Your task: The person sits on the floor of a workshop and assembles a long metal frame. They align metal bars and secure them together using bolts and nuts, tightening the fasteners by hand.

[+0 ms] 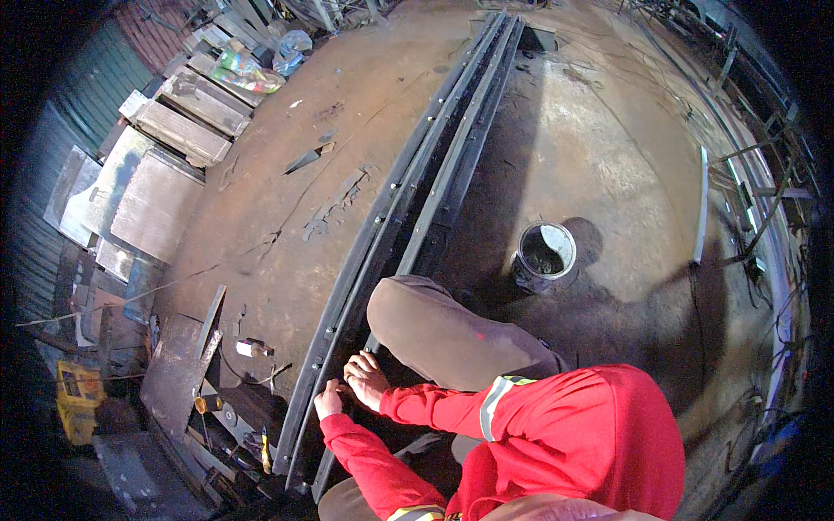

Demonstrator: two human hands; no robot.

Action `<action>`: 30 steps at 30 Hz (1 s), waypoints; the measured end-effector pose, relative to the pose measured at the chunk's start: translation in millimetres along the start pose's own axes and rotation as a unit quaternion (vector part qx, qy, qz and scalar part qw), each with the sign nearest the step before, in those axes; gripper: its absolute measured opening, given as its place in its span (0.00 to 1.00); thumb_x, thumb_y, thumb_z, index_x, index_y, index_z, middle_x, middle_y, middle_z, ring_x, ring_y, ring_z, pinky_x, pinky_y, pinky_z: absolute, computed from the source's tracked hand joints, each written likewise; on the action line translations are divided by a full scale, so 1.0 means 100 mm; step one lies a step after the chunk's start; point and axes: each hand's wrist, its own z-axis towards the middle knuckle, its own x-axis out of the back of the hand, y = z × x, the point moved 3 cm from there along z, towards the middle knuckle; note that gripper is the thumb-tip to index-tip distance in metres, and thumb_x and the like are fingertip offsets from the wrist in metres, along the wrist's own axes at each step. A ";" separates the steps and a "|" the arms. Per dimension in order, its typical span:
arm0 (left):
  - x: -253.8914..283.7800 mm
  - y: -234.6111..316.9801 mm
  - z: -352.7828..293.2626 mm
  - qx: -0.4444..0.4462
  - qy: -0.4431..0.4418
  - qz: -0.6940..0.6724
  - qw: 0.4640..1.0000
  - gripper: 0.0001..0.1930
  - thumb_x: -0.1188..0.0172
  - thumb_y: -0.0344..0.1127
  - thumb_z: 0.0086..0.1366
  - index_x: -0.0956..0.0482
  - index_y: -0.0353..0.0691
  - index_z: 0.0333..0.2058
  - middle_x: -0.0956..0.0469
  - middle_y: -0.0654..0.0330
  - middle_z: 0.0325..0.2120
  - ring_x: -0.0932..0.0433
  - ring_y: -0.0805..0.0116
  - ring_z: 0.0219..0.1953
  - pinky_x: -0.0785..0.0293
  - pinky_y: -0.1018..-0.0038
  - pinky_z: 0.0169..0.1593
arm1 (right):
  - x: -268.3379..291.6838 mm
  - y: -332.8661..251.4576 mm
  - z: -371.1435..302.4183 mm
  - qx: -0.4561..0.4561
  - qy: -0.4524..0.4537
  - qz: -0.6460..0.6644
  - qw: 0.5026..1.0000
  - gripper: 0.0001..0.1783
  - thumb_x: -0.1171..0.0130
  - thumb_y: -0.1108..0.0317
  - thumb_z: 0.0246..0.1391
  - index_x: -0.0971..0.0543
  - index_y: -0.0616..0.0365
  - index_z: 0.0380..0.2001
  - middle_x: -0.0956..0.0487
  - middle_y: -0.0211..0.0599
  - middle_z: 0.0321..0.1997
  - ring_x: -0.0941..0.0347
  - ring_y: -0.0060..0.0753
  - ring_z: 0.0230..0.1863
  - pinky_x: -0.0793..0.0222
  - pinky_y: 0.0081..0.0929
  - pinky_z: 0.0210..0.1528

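Long dark steel beams (352, 269) run away from me across the floor, with several bolts (378, 220) along their edges. My left hand (328, 401) is at the near part of the beams, its fingers bent and closed at the inner edge. Just to the right of it, my right hand (366, 380) curls its fingers down over the gap between the beams. The two hands are close together. Whatever small thing the fingertips hold is hidden. My bent knee (434, 326) rests above the right-hand beam.
An open bucket (546, 250) stands on the floor to the right. At left lie metal plates (156, 205), a yellow machine (76, 404), a small bottle (252, 347), a yellow-handled tool (266, 451) and scraps. Metal framework (764, 174) lines the right side.
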 end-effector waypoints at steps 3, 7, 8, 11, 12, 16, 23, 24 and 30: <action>0.02 -0.04 -0.03 -0.032 0.063 -0.015 0.997 0.19 0.43 0.44 0.47 0.26 0.30 0.13 0.29 0.59 0.11 0.33 0.72 0.18 0.36 0.74 0.26 | 0.17 -0.12 0.08 -0.039 -0.105 0.011 0.994 0.08 0.49 0.67 0.41 0.25 0.60 0.24 0.30 0.38 0.38 0.41 0.40 0.52 0.53 0.42 0.61; -0.04 0.01 -0.09 -0.045 0.095 -0.048 0.993 0.19 0.41 0.42 0.46 0.28 0.30 0.10 0.33 0.62 0.08 0.37 0.75 0.14 0.37 0.73 0.22 | 0.20 -0.13 0.12 -0.069 -0.083 -0.029 0.994 0.11 0.52 0.68 0.43 0.26 0.63 0.29 0.32 0.43 0.40 0.42 0.43 0.52 0.57 0.43 0.62; -0.05 0.02 -0.09 -0.045 0.097 -0.051 0.993 0.19 0.41 0.43 0.45 0.29 0.30 0.09 0.33 0.62 0.08 0.37 0.75 0.14 0.38 0.74 0.22 | 0.16 -0.11 0.10 -0.062 -0.076 -0.021 0.995 0.11 0.51 0.67 0.42 0.26 0.62 0.28 0.32 0.41 0.40 0.42 0.43 0.52 0.57 0.43 0.62; -0.11 0.04 -0.10 -0.047 0.121 -0.043 0.991 0.20 0.39 0.44 0.44 0.28 0.30 0.10 0.31 0.61 0.09 0.36 0.74 0.13 0.37 0.73 0.22 | 0.09 -0.05 0.02 -0.041 -0.058 -0.023 0.997 0.10 0.51 0.66 0.40 0.26 0.61 0.26 0.30 0.36 0.39 0.42 0.40 0.53 0.56 0.45 0.61; -0.15 0.05 -0.10 -0.047 0.128 -0.038 0.990 0.20 0.39 0.44 0.44 0.28 0.30 0.10 0.30 0.60 0.09 0.35 0.74 0.13 0.36 0.72 0.22 | 0.08 -0.01 0.02 -0.033 -0.039 -0.025 0.998 0.10 0.51 0.66 0.41 0.25 0.61 0.25 0.30 0.36 0.39 0.42 0.40 0.53 0.57 0.45 0.62; -0.10 0.33 -0.38 0.011 0.293 0.211 0.932 0.21 0.36 0.48 0.39 0.25 0.32 0.11 0.24 0.50 0.15 0.24 0.56 0.19 0.29 0.63 0.28 | 0.05 -0.11 -0.01 0.000 -0.043 0.000 0.999 0.14 0.52 0.62 0.40 0.23 0.60 0.22 0.28 0.38 0.39 0.40 0.42 0.52 0.56 0.47 0.62; -0.17 0.36 -0.34 0.083 0.255 0.162 0.950 0.26 0.31 0.49 0.35 0.21 0.33 0.29 0.22 0.47 0.29 0.23 0.54 0.32 0.28 0.64 0.39 | -0.10 0.04 -0.01 -0.001 -0.116 -0.072 0.991 0.15 0.53 0.61 0.41 0.23 0.61 0.24 0.29 0.41 0.41 0.41 0.45 0.52 0.58 0.47 0.62; -0.26 0.34 -0.28 0.071 0.239 0.151 0.957 0.26 0.31 0.49 0.34 0.21 0.33 0.29 0.22 0.47 0.29 0.23 0.54 0.32 0.28 0.64 0.39 | -0.04 0.14 0.00 -0.012 -0.098 -0.082 0.992 0.15 0.54 0.62 0.42 0.23 0.61 0.25 0.29 0.41 0.41 0.41 0.45 0.52 0.58 0.46 0.62; -0.07 0.20 -0.22 0.001 0.285 0.123 0.951 0.23 0.32 0.49 0.36 0.22 0.30 0.18 0.23 0.49 0.18 0.24 0.57 0.21 0.28 0.67 0.33 | -0.12 0.01 0.07 -0.033 -0.046 0.011 0.998 0.12 0.56 0.66 0.45 0.25 0.61 0.27 0.30 0.42 0.37 0.40 0.44 0.50 0.56 0.43 0.61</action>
